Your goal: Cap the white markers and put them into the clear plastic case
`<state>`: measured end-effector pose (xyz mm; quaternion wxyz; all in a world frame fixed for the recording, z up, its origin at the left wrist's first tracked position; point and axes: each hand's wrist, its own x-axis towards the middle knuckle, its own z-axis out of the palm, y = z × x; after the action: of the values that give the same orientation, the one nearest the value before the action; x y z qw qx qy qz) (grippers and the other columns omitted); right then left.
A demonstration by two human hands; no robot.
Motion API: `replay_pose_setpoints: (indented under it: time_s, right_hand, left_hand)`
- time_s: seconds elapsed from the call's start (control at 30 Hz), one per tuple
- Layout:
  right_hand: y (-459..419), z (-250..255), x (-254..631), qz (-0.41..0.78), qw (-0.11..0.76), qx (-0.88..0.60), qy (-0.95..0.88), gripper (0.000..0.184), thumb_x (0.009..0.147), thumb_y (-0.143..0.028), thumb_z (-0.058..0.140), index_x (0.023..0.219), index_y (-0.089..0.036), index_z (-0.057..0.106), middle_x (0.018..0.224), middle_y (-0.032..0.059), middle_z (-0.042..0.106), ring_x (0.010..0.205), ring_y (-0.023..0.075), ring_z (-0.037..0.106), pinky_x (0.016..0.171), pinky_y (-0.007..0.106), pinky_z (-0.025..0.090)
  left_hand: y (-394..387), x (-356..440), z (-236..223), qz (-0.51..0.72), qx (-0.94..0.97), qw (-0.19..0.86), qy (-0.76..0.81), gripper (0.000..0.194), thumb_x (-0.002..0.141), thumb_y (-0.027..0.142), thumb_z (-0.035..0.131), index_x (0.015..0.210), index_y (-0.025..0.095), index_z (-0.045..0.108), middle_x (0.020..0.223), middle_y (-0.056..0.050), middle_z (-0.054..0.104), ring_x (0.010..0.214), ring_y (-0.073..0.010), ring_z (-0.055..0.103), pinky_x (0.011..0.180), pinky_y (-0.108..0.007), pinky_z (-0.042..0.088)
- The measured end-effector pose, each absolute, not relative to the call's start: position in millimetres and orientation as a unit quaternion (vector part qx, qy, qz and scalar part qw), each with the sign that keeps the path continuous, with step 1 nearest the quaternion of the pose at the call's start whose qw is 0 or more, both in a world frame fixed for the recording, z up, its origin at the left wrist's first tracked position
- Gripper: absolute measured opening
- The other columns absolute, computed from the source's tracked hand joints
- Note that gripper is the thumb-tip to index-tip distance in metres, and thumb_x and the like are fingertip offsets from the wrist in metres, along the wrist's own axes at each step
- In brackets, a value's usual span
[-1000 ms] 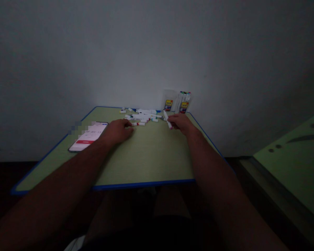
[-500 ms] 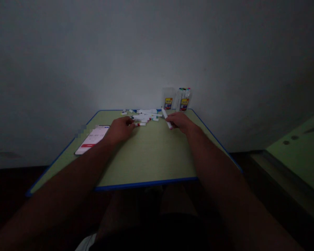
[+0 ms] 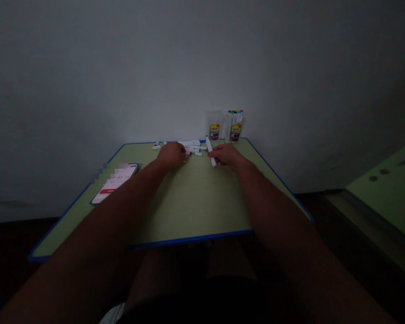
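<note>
My right hand (image 3: 225,154) grips a white marker (image 3: 210,152) between thumb and fingers. The marker is tilted, with a dark tip at its upper end and a pink lower end. Further left, my left hand (image 3: 172,154) is at the heap of white markers (image 3: 191,143) with its fingers curled in. What those fingers pinch, if anything, is hidden behind the hand. A small piece with a red end (image 3: 188,153) shows beside its fingertips. Near it lies a short white cap (image 3: 197,154).
Against the wall stand a clear case (image 3: 213,125) with a yellow label and a second clear case (image 3: 235,127) filled with markers. A phone (image 3: 116,182) with a lit screen lies on the left side of the blue-edged table (image 3: 195,202).
My left hand has moved right and slightly away from me, covering part of the markers. My right hand keeps the marker, which now stands a little steeper. The view has shifted slightly.
</note>
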<state>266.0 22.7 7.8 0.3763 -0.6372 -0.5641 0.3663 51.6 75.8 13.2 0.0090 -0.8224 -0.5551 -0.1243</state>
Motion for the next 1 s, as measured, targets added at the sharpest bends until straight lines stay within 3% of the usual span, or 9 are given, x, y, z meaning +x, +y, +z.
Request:
replay_pose_setpoints:
  time_s: [0.27, 0.47, 0.77, 1.0]
  right_hand:
    - [21.2, 9.0, 263.6, 0.36, 0.371, -0.638, -0.57, 0.019, 0.083, -0.022, 0.071, 0.068, -0.015, 0.062, 0.049, -0.0037, 0.054, 0.04, 0.006, 0.042, 0.041, 0.021, 0.029]
    - [20.2, 10.3, 262.0, 0.352, 0.367, -0.641, -0.576, 0.02, 0.083, -0.022, 0.071, 0.067, -0.014, 0.063, 0.05, -0.0036, 0.054, 0.041, 0.0058, 0.042, 0.042, 0.021, 0.03]
    - [17.7, 10.0, 258.4, 0.344, 0.36, -0.655, -0.568, 0.016, 0.082, -0.022, 0.072, 0.071, -0.014, 0.063, 0.052, -0.0036, 0.055, 0.041, 0.0062, 0.042, 0.043, 0.021, 0.03]
    - [14.1, 10.4, 248.7, 0.351, 0.353, -0.647, -0.578, 0.013, 0.082, -0.02, 0.072, 0.073, -0.015, 0.065, 0.052, -0.0032, 0.056, 0.042, 0.0067, 0.043, 0.042, 0.021, 0.031]
  left_hand:
    - [84.3, 64.9, 10.3, -0.077, -0.827, -0.006, -0.557, 0.028, 0.077, 0.036, 0.066, 0.09, 0.017, 0.08, 0.095, -0.018, 0.076, 0.091, -0.0327, 0.07, 0.082, -0.04, 0.051]
    - [79.3, 67.7, 8.0, -0.092, -0.84, -0.001, -0.535, 0.03, 0.079, 0.033, 0.061, 0.098, 0.016, 0.078, 0.1, -0.018, 0.075, 0.093, -0.0324, 0.068, 0.082, -0.04, 0.05]
    - [56.9, 37.6, 21.4, -0.224, -0.836, -0.03, -0.501, 0.028, 0.087, 0.033, 0.057, 0.099, 0.018, 0.076, 0.102, -0.012, 0.074, 0.092, -0.0244, 0.065, 0.086, -0.036, 0.047]
    - [21.2, 1.2, 17.5, -0.282, -0.802, -0.17, -0.499, 0.02, 0.085, 0.035, 0.063, 0.092, 0.019, 0.072, 0.09, -0.005, 0.074, 0.08, -0.0183, 0.063, 0.074, -0.031, 0.047]
